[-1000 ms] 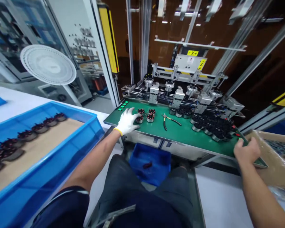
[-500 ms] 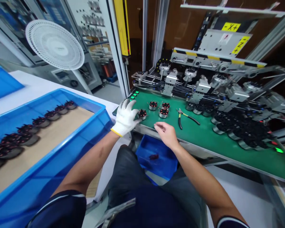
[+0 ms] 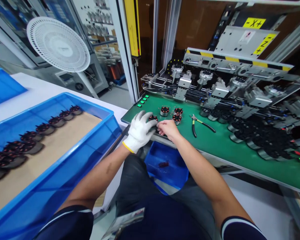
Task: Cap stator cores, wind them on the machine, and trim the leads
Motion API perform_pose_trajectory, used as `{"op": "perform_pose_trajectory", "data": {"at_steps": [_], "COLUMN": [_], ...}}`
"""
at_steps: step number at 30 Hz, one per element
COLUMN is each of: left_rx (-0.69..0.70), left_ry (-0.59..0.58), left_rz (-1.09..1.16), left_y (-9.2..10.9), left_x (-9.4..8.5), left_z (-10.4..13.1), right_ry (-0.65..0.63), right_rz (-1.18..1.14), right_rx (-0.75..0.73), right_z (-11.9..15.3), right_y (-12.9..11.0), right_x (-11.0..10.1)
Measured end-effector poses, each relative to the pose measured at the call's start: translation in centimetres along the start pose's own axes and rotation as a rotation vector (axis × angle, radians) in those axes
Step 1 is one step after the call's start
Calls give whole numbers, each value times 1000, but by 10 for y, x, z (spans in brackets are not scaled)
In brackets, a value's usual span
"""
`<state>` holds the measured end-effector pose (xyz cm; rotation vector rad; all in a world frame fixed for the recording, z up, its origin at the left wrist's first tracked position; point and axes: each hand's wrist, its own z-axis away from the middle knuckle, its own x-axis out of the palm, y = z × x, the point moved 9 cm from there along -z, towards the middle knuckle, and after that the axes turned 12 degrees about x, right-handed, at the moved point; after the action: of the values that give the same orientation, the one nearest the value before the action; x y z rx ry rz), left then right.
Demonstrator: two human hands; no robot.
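My left hand point(image 3: 141, 129), in a white glove with a yellow cuff, is closed around a motor stator point(image 3: 153, 118) with copper windings at the near edge of the green work surface point(image 3: 162, 132). The glove hides part of it. My bare right hand point(image 3: 168, 128) pinches at the right side of that same stator; whatever lies between its fingertips is too small to make out. Behind my right hand stand more wound stators point(image 3: 164, 111), with thin wire ends sticking out. Cutting pliers point(image 3: 202, 124) with black and yellow handles lie spread to the right.
A blue crate point(image 3: 90, 103) with several wound stators point(image 3: 57, 120) on cardboard stands at left. Dark stators point(image 3: 262, 141) crowd the right side. Winding machinery point(image 3: 220, 88) lines the back. Below the edge is a blue bin point(image 3: 175, 171); a white fan point(image 3: 58, 45) stands behind.
My right hand has moved left and up to the stator by my left hand, its fingertips now meeting there. The gloved fingers have come closer around that stator. The view has shifted slightly.
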<state>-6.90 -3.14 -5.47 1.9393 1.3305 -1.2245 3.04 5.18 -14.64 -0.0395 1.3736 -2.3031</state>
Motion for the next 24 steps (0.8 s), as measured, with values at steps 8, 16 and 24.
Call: {"op": "perform_pose_trajectory", "data": {"at_steps": [8,16,24], "left_rx": [141,203,130], "left_ry": [-363,-526,-497], "left_rz": [23,101,-27], "left_y": [-20,-52,-36], "left_x": [24,16,40], "left_z": [-42,-55,-115], "right_ry": [3,382,662], "right_rz": [356,607,726], "right_rx": [-166,-632,-778], "right_z": [22,79,62], "right_y": [-3,-34,-31], "right_x": [-16,-73,-96]}}
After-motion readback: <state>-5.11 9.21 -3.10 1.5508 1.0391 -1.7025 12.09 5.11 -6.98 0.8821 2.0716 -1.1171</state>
